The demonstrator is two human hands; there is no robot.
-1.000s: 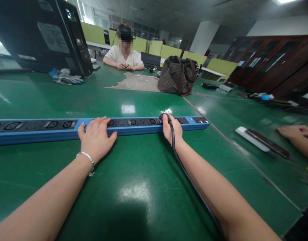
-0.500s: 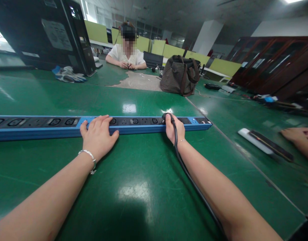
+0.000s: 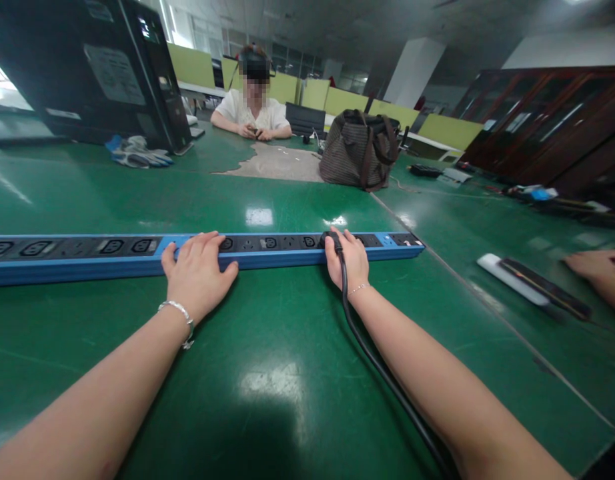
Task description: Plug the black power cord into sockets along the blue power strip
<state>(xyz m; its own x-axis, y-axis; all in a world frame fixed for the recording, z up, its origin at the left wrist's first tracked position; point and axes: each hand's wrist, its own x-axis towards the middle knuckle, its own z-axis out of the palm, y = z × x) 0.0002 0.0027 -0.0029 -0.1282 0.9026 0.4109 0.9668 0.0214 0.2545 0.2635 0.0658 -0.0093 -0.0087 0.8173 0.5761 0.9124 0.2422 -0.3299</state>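
A long blue power strip [image 3: 272, 259] with a row of black sockets lies across the green table. My left hand [image 3: 195, 270] rests over its top left of centre, fingers spread and thumb along the front side. Toward the strip's right end, my right hand [image 3: 348, 260] grips a black plug [image 3: 332, 239] at the sockets. Whether the plug sits fully in a socket cannot be made out. From it a black cable [image 3: 370, 347] runs down along my right forearm.
A black computer case [image 3: 112, 73] stands at the back left, with gloves [image 3: 137, 152] beside it. A brown bag [image 3: 360, 150] is at the back. One person [image 3: 275, 117] sits opposite. At the right, another person's hand [image 3: 595, 263] is near a white and black bar [image 3: 535, 283].
My right hand has shifted slightly around the plug, and the plug and cable have moved a little left. My left hand stays on the strip.
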